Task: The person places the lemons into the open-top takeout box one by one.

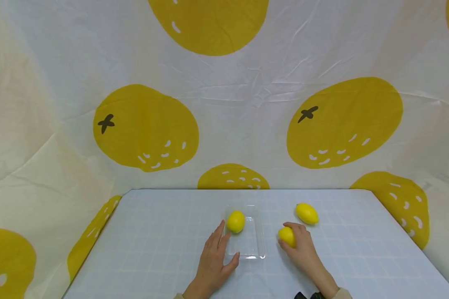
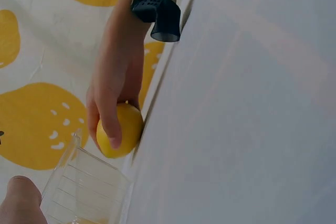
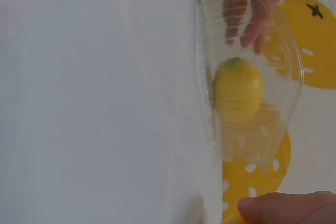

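Observation:
My right hand (image 1: 301, 247) grips a lemon (image 1: 287, 236) to the right of a clear plastic tray (image 1: 262, 232). In the left wrist view, that lemon (image 2: 123, 132) sits between the thumb and fingers, at or just above the table. A second lemon (image 1: 235, 221) lies inside the tray, toward its far left, and shows through the clear wall in the right wrist view. My left hand (image 1: 215, 259) rests at the tray's left side, fingers extended and thumb spread near the front edge. Beyond the right hand, a third lemon (image 1: 307, 213) lies on the table.
A pale checked cloth covers the table (image 1: 153, 241). Behind and beside it hangs a white curtain (image 1: 243, 124) printed with big yellow fruit. A dark wrist-camera mount (image 2: 157, 17) sits on the right wrist.

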A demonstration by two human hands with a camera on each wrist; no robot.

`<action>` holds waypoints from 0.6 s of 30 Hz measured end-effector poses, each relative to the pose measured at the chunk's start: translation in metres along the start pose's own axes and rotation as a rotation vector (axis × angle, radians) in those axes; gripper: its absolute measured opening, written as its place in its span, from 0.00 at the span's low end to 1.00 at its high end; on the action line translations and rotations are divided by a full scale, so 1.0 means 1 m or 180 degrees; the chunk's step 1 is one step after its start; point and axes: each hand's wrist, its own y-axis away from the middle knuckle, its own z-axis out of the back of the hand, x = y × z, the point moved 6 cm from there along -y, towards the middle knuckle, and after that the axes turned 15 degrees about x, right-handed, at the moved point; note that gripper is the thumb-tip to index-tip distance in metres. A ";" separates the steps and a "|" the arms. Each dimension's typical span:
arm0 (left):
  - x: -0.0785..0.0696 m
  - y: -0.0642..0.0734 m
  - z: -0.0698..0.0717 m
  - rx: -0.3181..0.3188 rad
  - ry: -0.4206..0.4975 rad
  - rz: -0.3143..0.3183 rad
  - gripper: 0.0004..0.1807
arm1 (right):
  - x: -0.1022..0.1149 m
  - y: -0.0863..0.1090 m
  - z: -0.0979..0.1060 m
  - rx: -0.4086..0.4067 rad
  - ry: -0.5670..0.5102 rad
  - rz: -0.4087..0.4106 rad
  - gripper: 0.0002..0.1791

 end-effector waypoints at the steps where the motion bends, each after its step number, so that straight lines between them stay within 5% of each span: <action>1: 0.000 0.000 -0.001 0.0004 0.0004 0.0002 0.29 | -0.001 -0.001 -0.001 -0.0016 -0.0009 0.0008 0.27; 18: 0.000 0.000 0.001 -0.0029 0.0005 -0.0012 0.28 | -0.005 0.002 -0.025 -0.0561 -0.0361 0.0314 0.20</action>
